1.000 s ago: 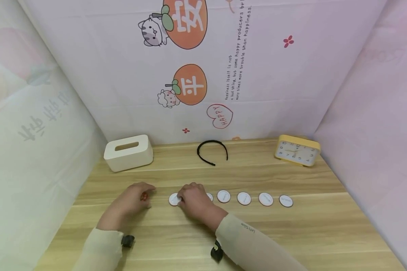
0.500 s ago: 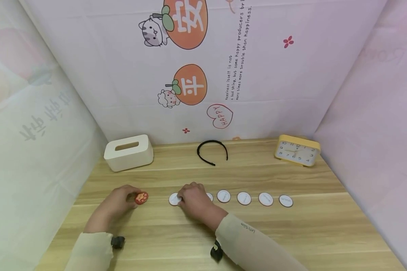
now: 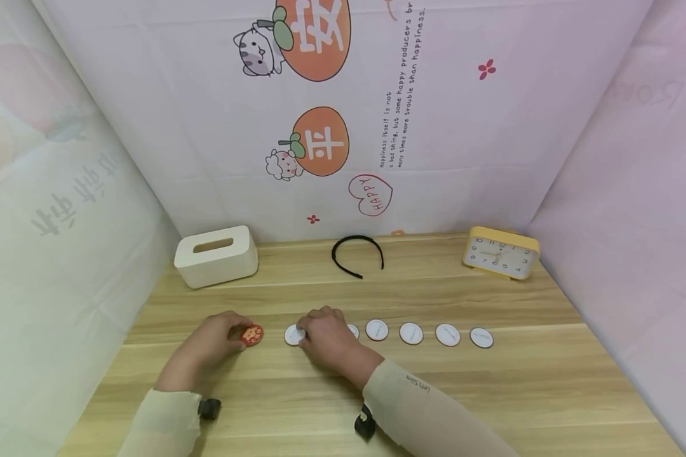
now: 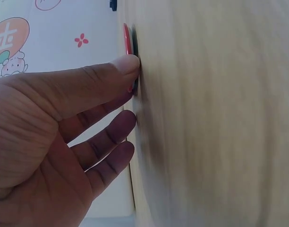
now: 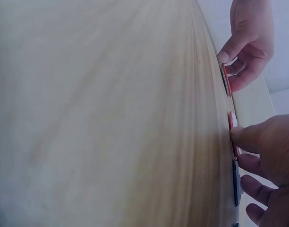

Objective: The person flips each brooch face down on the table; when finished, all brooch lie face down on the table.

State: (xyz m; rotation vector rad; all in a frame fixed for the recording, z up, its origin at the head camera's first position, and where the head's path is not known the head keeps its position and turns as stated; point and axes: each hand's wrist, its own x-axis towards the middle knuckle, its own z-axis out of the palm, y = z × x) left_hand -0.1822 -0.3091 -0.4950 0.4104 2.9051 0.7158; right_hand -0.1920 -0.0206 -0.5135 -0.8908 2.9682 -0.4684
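Note:
My left hand (image 3: 213, 341) pinches the rim of a red round disc (image 3: 253, 335) with a yellow print facing up, low over or on the table. In the left wrist view the disc (image 4: 127, 40) is seen edge-on, thumb along its rim, other fingers loosely bent. To its right, my right hand (image 3: 330, 336) holds the edge of a white round disc (image 3: 292, 335) between thumb and fingers. That disc (image 5: 231, 119) shows a red side in the right wrist view. Another white disc (image 3: 353, 331) is partly hidden behind the right hand.
The row goes on rightward with white discs (image 3: 376, 330) bearing small print, spaced apart on the wooden table (image 3: 343, 412). Behind stand a white tissue box (image 3: 217, 260), a black headband (image 3: 335, 257) and a yellow clock (image 3: 502, 254). Cloth-covered walls enclose the table.
The left hand first went left, bringing the red disc's printed face into view, then came back a little to the right with it. The right hand stays at the white disc.

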